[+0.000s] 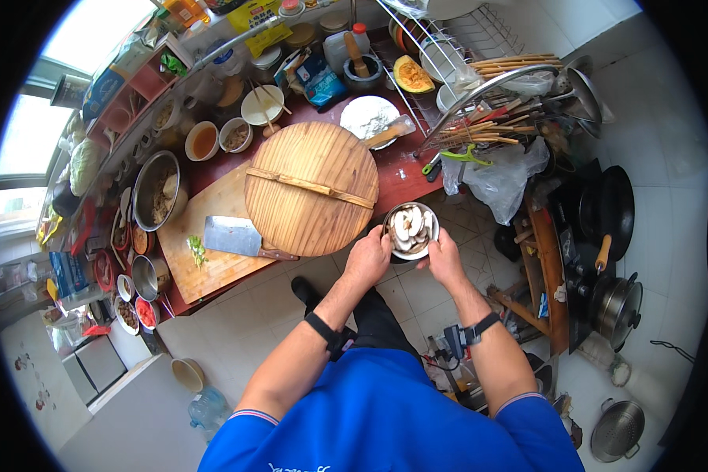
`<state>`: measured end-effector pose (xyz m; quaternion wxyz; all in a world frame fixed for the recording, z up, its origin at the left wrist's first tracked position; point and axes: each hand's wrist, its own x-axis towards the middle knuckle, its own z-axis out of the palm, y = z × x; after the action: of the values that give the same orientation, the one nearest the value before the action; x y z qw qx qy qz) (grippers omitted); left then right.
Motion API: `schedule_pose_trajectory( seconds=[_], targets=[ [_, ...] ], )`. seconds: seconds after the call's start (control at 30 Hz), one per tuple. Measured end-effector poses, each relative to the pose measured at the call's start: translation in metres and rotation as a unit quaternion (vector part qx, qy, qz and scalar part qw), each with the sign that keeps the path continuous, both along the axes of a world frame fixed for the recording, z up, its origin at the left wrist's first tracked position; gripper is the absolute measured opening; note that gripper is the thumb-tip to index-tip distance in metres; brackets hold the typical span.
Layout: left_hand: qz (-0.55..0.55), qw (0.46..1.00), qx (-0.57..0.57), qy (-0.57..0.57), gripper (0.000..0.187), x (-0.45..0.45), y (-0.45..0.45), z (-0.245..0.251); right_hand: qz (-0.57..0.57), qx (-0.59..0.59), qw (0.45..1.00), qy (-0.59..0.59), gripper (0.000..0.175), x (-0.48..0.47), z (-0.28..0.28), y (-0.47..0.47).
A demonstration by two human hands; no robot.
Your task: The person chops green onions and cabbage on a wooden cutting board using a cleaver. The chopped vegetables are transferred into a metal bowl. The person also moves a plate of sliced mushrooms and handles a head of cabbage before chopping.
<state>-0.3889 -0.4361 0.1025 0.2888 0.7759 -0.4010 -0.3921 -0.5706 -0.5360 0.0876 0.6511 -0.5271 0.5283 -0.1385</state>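
Between my hands is a white bowl (412,256) of sliced mushrooms (412,227), held just off the red counter's front edge. My left hand (369,253) grips its left side, and my right hand (445,256) grips its right side. To the left, a round wooden lid (312,206) with a bar handle lies partly over a wooden cutting board (189,230). A cleaver (233,236) rests flat on that board, its handle toward the lid's lower edge. Beside the blade sits a small heap of chopped green onion (197,251).
A plate of white flour (369,115) stands behind the lid. At the left are a steel bowl (159,224) and several small bowls. A dish rack (425,71) with chopsticks stands at the back right. A black wok (616,215) and a lidded pot (616,312) are on the right.
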Motion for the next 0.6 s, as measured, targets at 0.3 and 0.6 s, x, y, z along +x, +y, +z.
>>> schedule_pose_trajectory(
  seconds=[0.3, 0.6],
  targets=[
    [-0.006, 0.997, 0.022, 0.073, 0.053, 0.008, 0.063, 0.019, -0.114, -0.01, 0.993, 0.033, 0.025, 0.046, -0.075, -0.055],
    [0.116, 0.974, 0.145, 0.128, 0.047, 0.033, 0.221, 0.02, -0.122, 0.077, 0.983, 0.113, 0.028, 0.074, -0.111, -0.086]
  ],
)
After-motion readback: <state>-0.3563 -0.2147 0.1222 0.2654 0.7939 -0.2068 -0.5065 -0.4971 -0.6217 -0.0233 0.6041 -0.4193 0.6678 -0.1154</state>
